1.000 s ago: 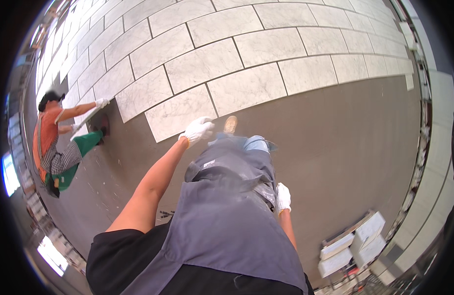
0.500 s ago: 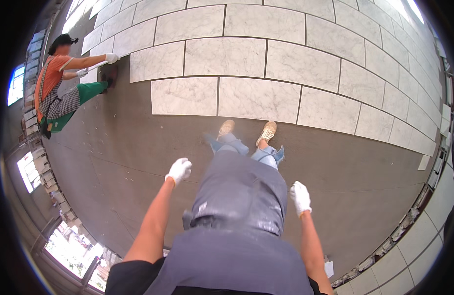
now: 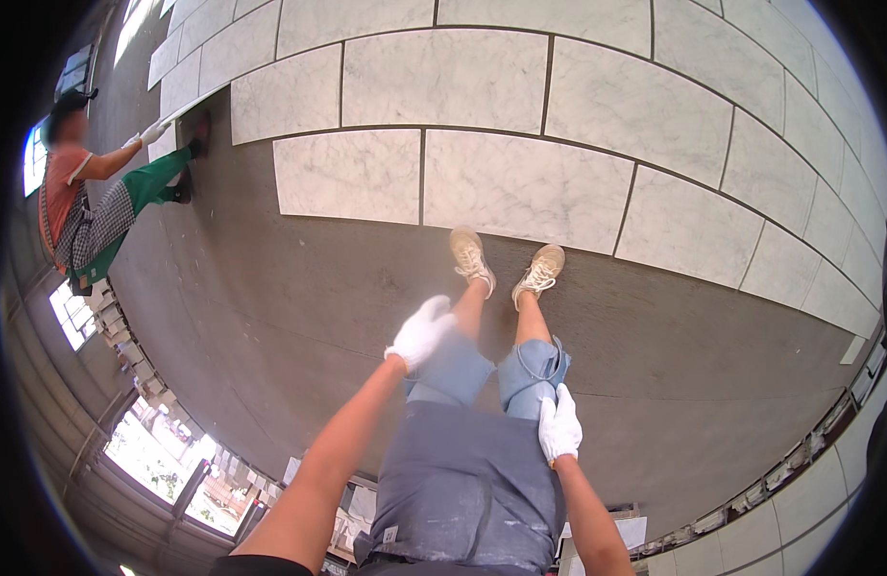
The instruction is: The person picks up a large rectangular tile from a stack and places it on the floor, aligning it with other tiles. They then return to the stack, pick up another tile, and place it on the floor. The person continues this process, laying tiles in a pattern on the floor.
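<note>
So, this looks like a between-steps moment on a tile-laying job. The person is standing upright on the bare grey floor (image 3: 299,317), and both hands are empty. The left hand (image 3: 422,331) is in a white glove, held out in front of the left knee with the fingers loosely curled around nothing. The right hand (image 3: 559,425), also gloved, hangs flat against the grey apron (image 3: 467,490), just below the cuff of the denim shorts (image 3: 530,370).

The marble tiles (image 3: 525,187) are laid in rows ahead. The nearest row's edge sits just past the toes of the beige shoes (image 3: 472,259), close but not touching as far as I can tell. That row stops short on the left, with bare floor beside the end tile.

Over at the upper left, a co-worker (image 3: 88,202) in an orange top and green trousers is crouched with a gloved hand on the edge of another tile.

My read is that no tile is being handled right now, so it's more of a pause or a check at the row's edge. Any next tile would have to be fetched first. There are pale slabs (image 3: 635,530) at the lower edge of the view, but they're too small to say what they are. It'd take both hands to lift one and keep it level.
</note>
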Demonstrator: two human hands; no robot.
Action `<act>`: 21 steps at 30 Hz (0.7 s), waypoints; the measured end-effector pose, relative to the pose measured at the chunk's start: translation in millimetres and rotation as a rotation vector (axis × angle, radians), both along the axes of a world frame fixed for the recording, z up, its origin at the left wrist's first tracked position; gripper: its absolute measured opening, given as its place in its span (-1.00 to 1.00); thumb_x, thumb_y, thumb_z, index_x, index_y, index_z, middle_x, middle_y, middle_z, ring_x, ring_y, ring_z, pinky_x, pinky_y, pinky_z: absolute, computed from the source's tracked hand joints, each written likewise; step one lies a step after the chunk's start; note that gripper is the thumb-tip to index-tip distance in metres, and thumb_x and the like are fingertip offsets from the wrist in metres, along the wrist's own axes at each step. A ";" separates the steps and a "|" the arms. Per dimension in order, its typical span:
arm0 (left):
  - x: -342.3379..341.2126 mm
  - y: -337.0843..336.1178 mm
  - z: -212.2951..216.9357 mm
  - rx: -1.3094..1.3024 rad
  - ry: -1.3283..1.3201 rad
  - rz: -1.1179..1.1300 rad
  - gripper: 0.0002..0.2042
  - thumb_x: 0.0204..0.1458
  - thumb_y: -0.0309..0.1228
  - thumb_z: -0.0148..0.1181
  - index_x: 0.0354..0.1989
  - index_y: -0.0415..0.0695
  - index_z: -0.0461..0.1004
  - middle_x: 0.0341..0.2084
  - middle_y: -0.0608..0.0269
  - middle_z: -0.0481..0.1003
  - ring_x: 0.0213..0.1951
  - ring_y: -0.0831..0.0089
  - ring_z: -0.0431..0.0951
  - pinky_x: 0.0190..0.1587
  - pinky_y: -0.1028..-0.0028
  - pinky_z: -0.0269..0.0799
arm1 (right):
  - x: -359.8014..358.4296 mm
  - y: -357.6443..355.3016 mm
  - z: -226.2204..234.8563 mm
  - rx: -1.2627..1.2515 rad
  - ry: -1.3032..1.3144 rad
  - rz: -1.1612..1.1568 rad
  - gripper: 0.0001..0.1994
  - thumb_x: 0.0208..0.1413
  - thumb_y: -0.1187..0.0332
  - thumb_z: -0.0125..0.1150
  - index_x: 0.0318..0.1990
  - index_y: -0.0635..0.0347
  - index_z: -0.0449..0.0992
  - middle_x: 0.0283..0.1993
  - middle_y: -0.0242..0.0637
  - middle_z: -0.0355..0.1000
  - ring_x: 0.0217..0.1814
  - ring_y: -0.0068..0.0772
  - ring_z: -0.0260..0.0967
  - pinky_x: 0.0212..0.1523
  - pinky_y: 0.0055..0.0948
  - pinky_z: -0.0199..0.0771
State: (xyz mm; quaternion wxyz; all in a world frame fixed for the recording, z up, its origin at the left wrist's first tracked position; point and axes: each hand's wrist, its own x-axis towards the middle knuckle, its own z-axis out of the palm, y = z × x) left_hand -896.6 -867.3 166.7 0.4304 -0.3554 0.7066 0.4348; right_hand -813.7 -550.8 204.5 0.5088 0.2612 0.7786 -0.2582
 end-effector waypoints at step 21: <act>43.2 13.7 -6.0 -0.399 -0.053 -0.354 -0.68 0.07 -0.19 0.11 -0.07 -0.08 0.50 -0.11 -0.02 0.54 -0.01 -0.04 0.51 0.06 0.07 0.40 | -33.4 -77.7 -16.0 0.171 0.135 0.361 -0.25 0.13 0.00 0.27 0.35 0.25 0.18 0.28 0.02 0.29 0.26 0.06 0.30 0.23 -0.12 0.32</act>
